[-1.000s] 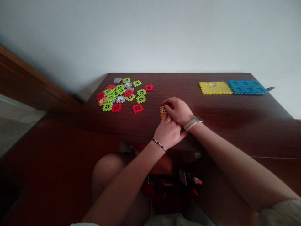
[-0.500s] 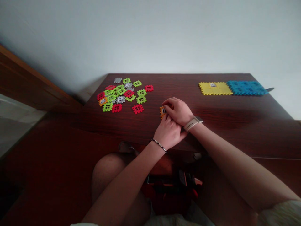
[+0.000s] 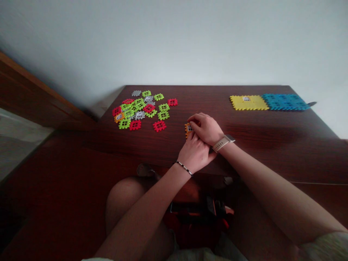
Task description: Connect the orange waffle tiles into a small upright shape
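An orange interlocking tile [image 3: 187, 133] with a white window insert lies on the table in front of me, mostly covered by both hands. My right hand [image 3: 207, 127], with a pale-strapped watch on its wrist, curves its thumb and fingers over the tile's upper part. Below it, my left hand [image 3: 195, 154] lies palm down, its thumb stretched to the right and its fingertips partly hidden under the right hand. A bracelet circles the left wrist. The hands touch and overlap.
Several loose green, red and grey window tiles [image 3: 138, 104] lie in a pile at left. A joined yellow panel [image 3: 251, 104] and blue panel [image 3: 285, 102] lie at back right. The dark wooden table [image 3: 206, 96] meets a wall behind.
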A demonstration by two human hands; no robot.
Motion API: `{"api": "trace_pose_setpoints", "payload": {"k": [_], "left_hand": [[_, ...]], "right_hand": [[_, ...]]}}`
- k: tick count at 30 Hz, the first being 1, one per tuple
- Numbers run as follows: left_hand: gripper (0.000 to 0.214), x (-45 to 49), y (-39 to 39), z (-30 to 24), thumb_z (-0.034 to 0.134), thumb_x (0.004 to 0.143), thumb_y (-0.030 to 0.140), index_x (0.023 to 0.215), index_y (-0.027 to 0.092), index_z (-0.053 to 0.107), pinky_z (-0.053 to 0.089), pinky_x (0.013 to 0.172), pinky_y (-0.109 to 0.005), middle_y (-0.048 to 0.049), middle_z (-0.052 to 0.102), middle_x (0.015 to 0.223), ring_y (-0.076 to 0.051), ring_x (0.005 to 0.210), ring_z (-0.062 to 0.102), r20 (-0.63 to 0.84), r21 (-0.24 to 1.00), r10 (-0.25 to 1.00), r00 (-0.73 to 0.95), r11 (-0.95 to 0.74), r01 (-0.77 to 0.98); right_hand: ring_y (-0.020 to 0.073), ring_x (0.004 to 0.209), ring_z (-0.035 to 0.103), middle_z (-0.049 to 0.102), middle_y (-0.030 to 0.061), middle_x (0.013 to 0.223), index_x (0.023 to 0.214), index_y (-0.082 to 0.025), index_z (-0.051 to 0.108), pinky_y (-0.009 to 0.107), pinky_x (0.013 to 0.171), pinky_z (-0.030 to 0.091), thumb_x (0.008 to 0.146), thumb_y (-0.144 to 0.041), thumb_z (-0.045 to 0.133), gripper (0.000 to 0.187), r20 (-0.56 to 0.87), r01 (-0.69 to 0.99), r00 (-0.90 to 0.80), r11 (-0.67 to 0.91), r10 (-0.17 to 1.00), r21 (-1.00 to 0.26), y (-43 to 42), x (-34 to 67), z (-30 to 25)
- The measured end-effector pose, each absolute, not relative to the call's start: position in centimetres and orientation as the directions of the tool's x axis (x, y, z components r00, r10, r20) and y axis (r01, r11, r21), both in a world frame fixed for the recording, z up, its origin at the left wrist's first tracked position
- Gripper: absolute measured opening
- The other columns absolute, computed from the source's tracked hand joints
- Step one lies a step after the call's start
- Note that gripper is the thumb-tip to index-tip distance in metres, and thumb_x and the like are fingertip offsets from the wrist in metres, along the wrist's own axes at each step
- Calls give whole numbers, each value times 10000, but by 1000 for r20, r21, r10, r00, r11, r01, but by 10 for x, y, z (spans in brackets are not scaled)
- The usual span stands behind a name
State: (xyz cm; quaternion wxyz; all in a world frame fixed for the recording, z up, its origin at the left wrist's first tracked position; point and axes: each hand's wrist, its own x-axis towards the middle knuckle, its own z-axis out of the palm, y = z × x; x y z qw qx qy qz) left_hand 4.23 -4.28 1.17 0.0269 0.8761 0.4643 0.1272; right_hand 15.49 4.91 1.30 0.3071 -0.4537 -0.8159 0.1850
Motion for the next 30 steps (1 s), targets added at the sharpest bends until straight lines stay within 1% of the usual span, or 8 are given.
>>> {"api": "trace_pose_setpoints", "payload": {"k": [3, 17, 24, 30], "left_hand": [[594, 42, -43, 11, 579, 1069, 475, 1467, 35, 616, 374, 1248, -580, -249, 653, 1476, -407, 1484, 506, 214, 163, 816, 536, -571, 804], [595, 43, -43, 12, 568, 1076, 482, 1443, 20, 638, 350, 1275, -550, -251, 657, 1466, -404, 1487, 498, 193, 151, 820, 539, -568, 809], [594, 43, -43, 13, 581, 1072, 487, 1450, 33, 641, 357, 1263, -559, -246, 645, 1488, -408, 1486, 499, 193, 150, 821, 537, -565, 811], [610, 43, -43, 14, 567, 1078, 501, 1471, 38, 626, 352, 1258, -565, -235, 671, 1459, -405, 1459, 527, 202, 135, 818, 539, -568, 812]], "right_hand": [[260, 990, 677, 759, 87, 1061, 1031, -225, 761, 430, 949, 520, 978, -293, 563, 216, 337, 628, -400, 523, 852, -577, 50, 155, 12], [260, 987, 680, 757, 85, 1049, 1033, -225, 765, 427, 941, 525, 976, -286, 568, 213, 339, 631, -391, 518, 856, -578, 50, 155, 12], [258, 984, 680, 756, 90, 1046, 1034, -217, 763, 421, 938, 524, 986, -286, 568, 213, 338, 629, -397, 521, 853, -577, 50, 155, 12], [255, 999, 676, 758, 87, 1066, 1042, -225, 762, 412, 947, 522, 991, -292, 570, 210, 326, 634, -396, 513, 858, -579, 51, 155, 11]]}}
